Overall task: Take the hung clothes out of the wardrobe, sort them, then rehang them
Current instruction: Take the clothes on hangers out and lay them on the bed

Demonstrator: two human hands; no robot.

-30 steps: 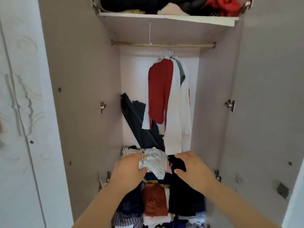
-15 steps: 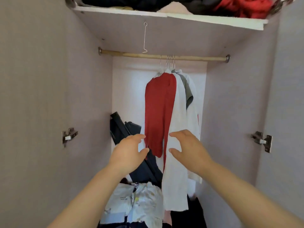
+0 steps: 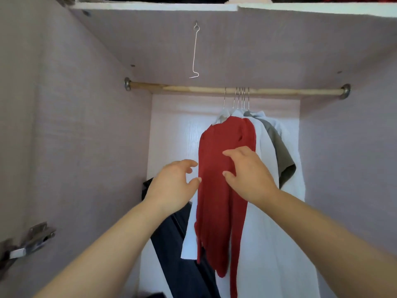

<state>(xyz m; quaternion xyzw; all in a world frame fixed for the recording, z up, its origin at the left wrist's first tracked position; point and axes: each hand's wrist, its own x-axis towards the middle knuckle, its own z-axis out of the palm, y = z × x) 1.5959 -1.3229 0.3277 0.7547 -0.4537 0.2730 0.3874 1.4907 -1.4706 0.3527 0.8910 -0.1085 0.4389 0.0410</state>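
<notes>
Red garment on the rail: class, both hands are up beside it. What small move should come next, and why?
Probably raise the right hand to the hanger hooks on the wooden rail. The red garment still hangs there in front of the white shirt; both hands are open, the left hand at its edge, so nothing is unhooked yet.

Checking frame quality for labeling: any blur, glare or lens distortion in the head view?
Head view: wide-angle bowing curves the shelf edge and side walls; a bright washed-out patch sits on the back panel; light is soft and even; the left hand, right hand and red garment look reasonably sharp.
</notes>
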